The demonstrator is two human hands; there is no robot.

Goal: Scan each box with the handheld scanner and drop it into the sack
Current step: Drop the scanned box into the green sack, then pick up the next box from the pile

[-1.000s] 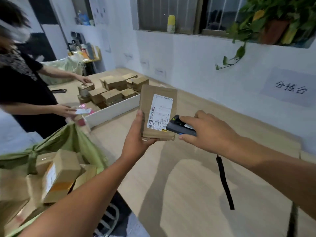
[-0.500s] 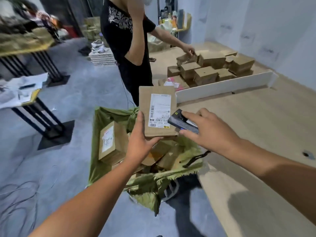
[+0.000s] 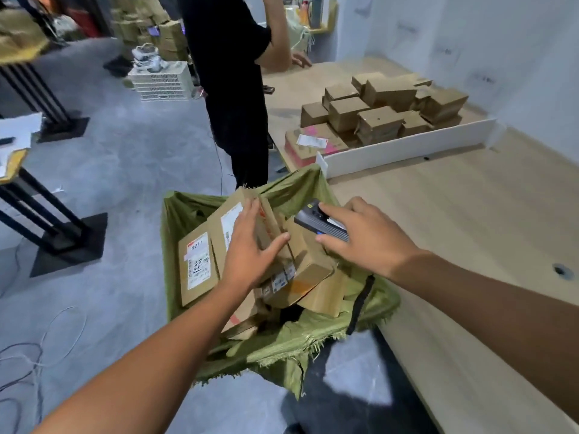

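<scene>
Down into the sack (image 3: 282, 349) goes the box (image 3: 227, 227). Half a sec ago I had it upright in front of the scanner (image 3: 319, 225); now it lies tilted on top of the other pkgs, label up, its far edge near the sack's back rim. Both hands have dropped with it and sit over the sack mouth.

L hand (image 3: 250, 249) lies flat on the box, fingers straight and together, thumb splayed out to the right. It's touching, not gripping, and covers part of the label.

R hand (image 3: 366, 236) grips the scanner: index finger along the top, thumb under the near side, other fingers wrapped round it. The scanner's front end points toward my L hand, close to my L thumb but not touching it. Its black wrist strap (image 3: 360, 305) hangs down over the sack's right rim.

Sack is green woven stuff w/ frayed edges, standing on the floor against the edge of the wood table (image 3: 470, 230). Inside, left of my box, is a box with a handwritten label (image 3: 197, 264). Another brown box (image 3: 307, 261) sits just below the scanner. More are underneath, but I can't tell how many.

Further along the table a white divider board (image 3: 407, 148) stands on edge, and behind it is a pile of unscanned boxes (image 3: 376, 111). A flat parcel w/ pink marks (image 3: 313, 142) lies at the pile's near-left corner. Another person in black (image 3: 232, 73) stands at the table's far end, one hand on the tabletop.
</scene>
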